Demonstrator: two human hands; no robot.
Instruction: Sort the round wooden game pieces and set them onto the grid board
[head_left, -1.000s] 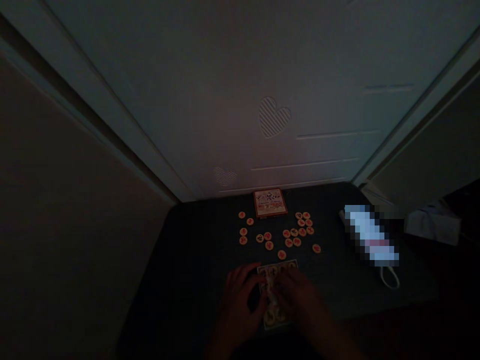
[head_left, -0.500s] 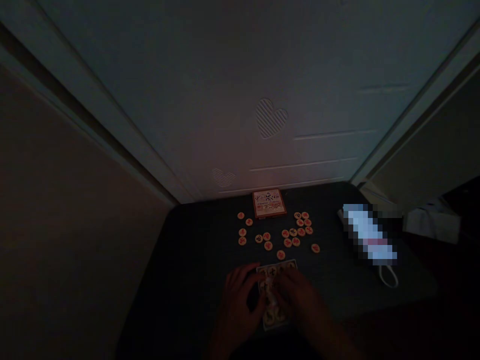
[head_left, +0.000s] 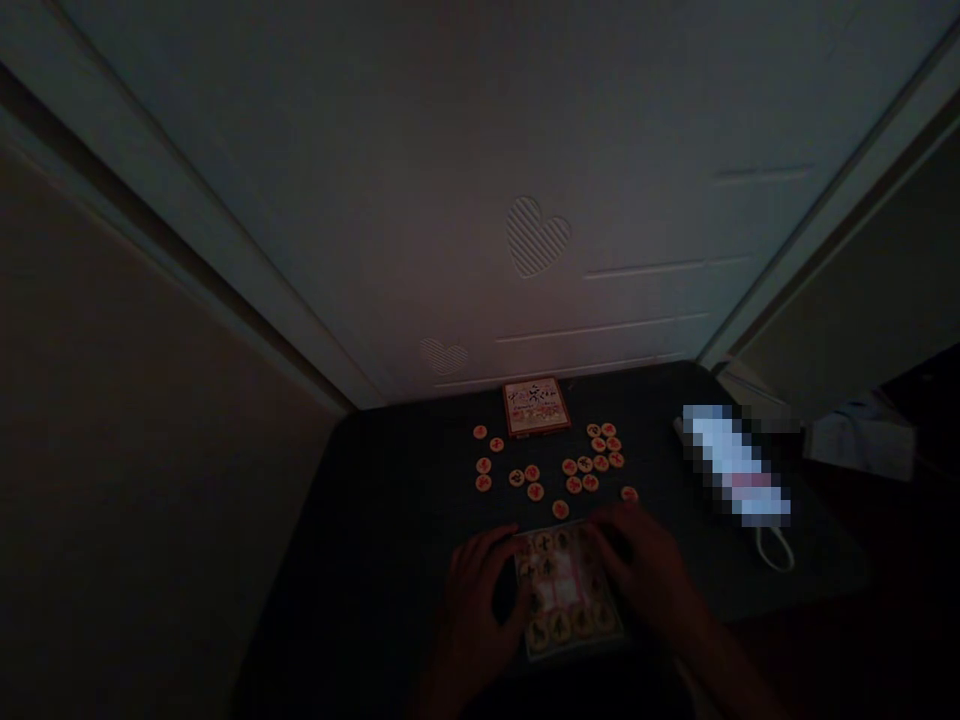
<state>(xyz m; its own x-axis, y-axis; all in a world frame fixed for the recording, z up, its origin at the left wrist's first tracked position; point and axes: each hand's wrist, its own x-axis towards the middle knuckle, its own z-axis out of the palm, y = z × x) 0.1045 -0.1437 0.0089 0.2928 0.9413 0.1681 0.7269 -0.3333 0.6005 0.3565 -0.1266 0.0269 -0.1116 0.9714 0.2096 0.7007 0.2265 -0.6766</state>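
A small square tray (head_left: 574, 648) lies near the front of the dark table, with several round game pieces set along its sides and a pale, pinkish middle. My left hand (head_left: 480, 600) rests at the tray's left edge, its fingers apart and thumb stretched along the side; nothing shows in it. At the tray's upper right corner is my right hand (head_left: 634, 555), fingers bent over the pieces there. Whether its fingertips hold a piece is too dark to tell. Beyond the tray, several round pieces (head_left: 560, 509) with red or dark characters lie scattered.
A square box (head_left: 536, 408) with printed characters stands against the pale wall at the table's back. On the right lies a blurred, bright device (head_left: 735, 465) with a white loop (head_left: 776, 550). White material (head_left: 862, 435) is beyond the table's right side.
My right hand has moved right, from the tray's middle to its upper right corner, uncovering the middle and right part. My left hand has stayed at the left edge.
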